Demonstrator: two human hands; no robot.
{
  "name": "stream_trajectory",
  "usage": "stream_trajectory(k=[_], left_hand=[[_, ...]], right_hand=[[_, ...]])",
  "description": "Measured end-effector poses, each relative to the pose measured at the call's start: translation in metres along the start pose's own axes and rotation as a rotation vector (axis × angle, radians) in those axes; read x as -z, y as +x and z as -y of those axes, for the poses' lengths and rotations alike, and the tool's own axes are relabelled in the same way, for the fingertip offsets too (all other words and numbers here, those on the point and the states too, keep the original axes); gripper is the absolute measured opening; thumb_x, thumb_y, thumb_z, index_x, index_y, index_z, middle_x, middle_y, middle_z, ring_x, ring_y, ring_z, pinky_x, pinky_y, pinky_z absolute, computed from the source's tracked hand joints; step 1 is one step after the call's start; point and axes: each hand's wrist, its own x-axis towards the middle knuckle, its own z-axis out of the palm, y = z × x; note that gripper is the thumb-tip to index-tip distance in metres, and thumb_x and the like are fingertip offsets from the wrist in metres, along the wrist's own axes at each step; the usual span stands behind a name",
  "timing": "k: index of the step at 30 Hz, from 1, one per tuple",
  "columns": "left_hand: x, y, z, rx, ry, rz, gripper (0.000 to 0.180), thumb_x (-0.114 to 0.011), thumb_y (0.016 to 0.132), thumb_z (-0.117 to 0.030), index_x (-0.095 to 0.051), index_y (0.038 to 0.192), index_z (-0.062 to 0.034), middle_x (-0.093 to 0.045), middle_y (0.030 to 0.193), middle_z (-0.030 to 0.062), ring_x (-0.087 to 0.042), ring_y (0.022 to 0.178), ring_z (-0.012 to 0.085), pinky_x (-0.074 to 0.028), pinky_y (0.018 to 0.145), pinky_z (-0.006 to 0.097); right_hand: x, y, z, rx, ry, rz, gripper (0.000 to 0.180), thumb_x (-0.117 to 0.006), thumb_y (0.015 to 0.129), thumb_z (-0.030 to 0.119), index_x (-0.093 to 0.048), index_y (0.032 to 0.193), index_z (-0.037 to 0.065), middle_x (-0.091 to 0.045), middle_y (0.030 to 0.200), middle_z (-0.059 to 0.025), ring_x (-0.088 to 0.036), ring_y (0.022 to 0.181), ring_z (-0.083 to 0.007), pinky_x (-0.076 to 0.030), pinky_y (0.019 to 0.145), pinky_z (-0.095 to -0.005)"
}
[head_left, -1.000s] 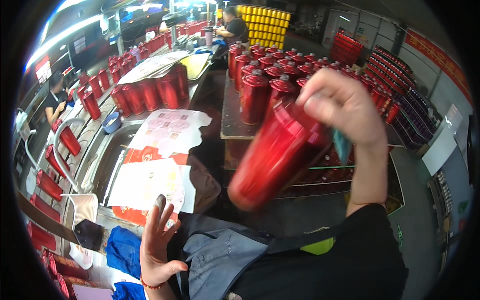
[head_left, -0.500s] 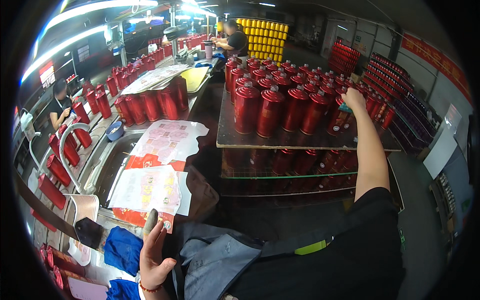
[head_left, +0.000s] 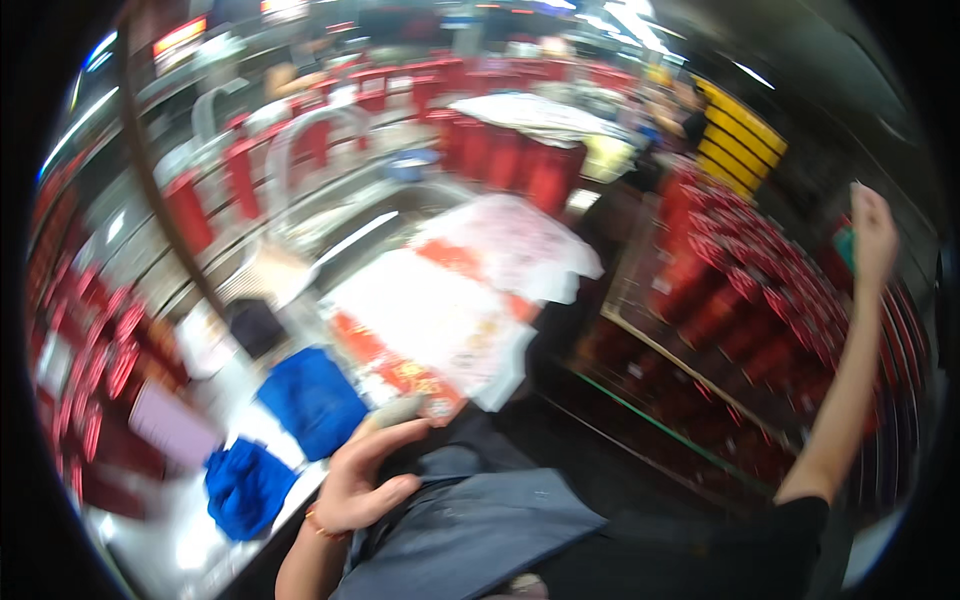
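My left hand [head_left: 368, 478] is open, fingers stretched out, with a greyish cover on one fingertip and a beaded bracelet at the wrist. It hovers by the near edge of the printed sheets [head_left: 420, 310] and beside a blue cloth [head_left: 315, 402], holding nothing. Out at the far right, on a stretched arm, my right hand [head_left: 876, 235] is closed at the top of a red bottle [head_left: 842, 262] with a green patch on it. Motion blur and the fingers hide most of that bottle. Crowded red bottles [head_left: 745, 285] stand on the dark rack [head_left: 640, 325] left of this hand.
Behind the sheets are a sink [head_left: 375, 240], a curved white tap [head_left: 285, 160] and a blue bowl [head_left: 410, 165]. More red bottles [head_left: 510, 160] line the bench. A second blue cloth [head_left: 245, 490] lies near left. A person [head_left: 685, 110] is at the back, before stacked yellow containers [head_left: 740, 140].
My view has swung left, so the bench and rack shift right and tilt in the picture, blurred. My right hand and its bottle now appear apart from the rows. My left hand stays open.
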Motion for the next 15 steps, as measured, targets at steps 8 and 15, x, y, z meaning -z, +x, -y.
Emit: stream_trajectory(k=[8,15], left_hand=[[0.024,-0.065,-0.029,-0.431,0.74,-0.688,0.024,-0.067,0.086,-0.012,-0.074,0.106,-0.0006,-0.074,0.107,0.0182,-0.068,0.082,0.029,-0.053,0.076,0.036],[0.025,-0.105,0.014,-0.19,1.562,-0.992,0.03,-0.077,0.081,-0.024,-0.076,0.108,-0.0109,-0.064,0.118,0.0107,-0.057,0.105,0.0288,-0.053,0.085,0.035]], right_hand=[[-0.095,-0.046,0.441,0.888,0.873,0.187,0.016,-0.072,0.091,0.011,-0.072,0.106,0.003,-0.071,0.093,-0.0094,-0.067,0.079,-0.0199,-0.051,0.071,-0.0303],[-0.271,-0.036,0.673,0.867,0.737,0.565,0.041,-0.073,0.085,0.04,-0.074,0.104,0.004,-0.072,0.087,-0.0136,-0.071,0.08,-0.0283,-0.053,0.075,-0.0388]])
